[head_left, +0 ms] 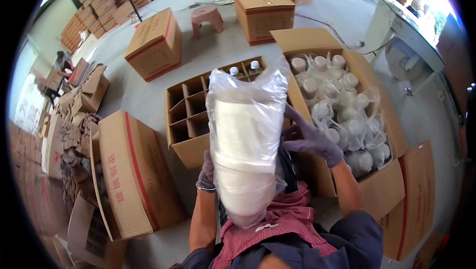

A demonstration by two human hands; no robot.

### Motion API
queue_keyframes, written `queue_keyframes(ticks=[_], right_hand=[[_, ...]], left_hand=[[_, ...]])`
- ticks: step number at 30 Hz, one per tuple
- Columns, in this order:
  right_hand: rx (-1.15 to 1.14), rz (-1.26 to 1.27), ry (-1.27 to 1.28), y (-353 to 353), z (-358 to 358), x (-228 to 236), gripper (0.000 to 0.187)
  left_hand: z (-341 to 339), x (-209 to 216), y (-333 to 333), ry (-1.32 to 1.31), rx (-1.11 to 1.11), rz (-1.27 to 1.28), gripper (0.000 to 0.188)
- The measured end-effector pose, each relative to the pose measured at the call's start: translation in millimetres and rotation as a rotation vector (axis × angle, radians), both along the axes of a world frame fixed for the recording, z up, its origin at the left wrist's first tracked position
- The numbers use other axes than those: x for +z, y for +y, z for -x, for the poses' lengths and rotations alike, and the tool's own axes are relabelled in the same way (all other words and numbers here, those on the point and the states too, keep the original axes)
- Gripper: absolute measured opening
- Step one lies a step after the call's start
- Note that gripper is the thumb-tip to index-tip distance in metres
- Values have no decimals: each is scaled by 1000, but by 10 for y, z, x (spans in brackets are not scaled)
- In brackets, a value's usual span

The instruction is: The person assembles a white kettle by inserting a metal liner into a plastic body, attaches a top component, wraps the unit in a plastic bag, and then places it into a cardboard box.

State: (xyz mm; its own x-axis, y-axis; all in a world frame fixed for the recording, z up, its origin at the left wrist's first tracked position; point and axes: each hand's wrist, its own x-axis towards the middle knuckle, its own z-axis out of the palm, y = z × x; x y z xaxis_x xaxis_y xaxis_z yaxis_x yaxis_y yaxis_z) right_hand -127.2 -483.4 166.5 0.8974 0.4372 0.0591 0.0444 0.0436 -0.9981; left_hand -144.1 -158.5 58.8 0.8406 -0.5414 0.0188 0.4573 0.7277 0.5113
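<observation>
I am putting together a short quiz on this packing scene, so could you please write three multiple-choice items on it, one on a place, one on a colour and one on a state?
1. Where does the box with cardboard dividers sit relative to the open box of wrapped bottles?
A. To its left
B. To its right
C. Stacked on it

2. What colour is the plastic stool?
A. Blue
B. Pink
C. Green

3. How is the white bottle the gloved hands hold?
A. Bare
B. Inside a clear plastic bag
C. Wrapped in newspaper

Answers: 1 A, the divided box lies left of the bottle box. 2 B, the stool is pink. 3 B, the left hand and right hand grip a clear bag around it.
</observation>
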Motion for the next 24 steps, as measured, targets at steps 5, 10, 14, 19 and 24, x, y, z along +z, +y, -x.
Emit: queue_keyframes(ticks=[5,10,14,19,24], right_hand=[[47,245,-535,459,-461,188,83],[-31,-35,-232,899,-946,607,19],[-479,214,-1041,870,-1657,371,22],[-28,1174,-722,465,-1860,-2510,22],[358,1378,-204,306,-1141,-3149,45]], left_hand=[[-134,670,13,-411,570,-458,47],[-523,735,499,-900,730,-1234,49],[-656,779,555,-550,867,-430,57],[-701,928,281,-612,853,-445,62],[-561,715,540,-290,748,-611,46]])
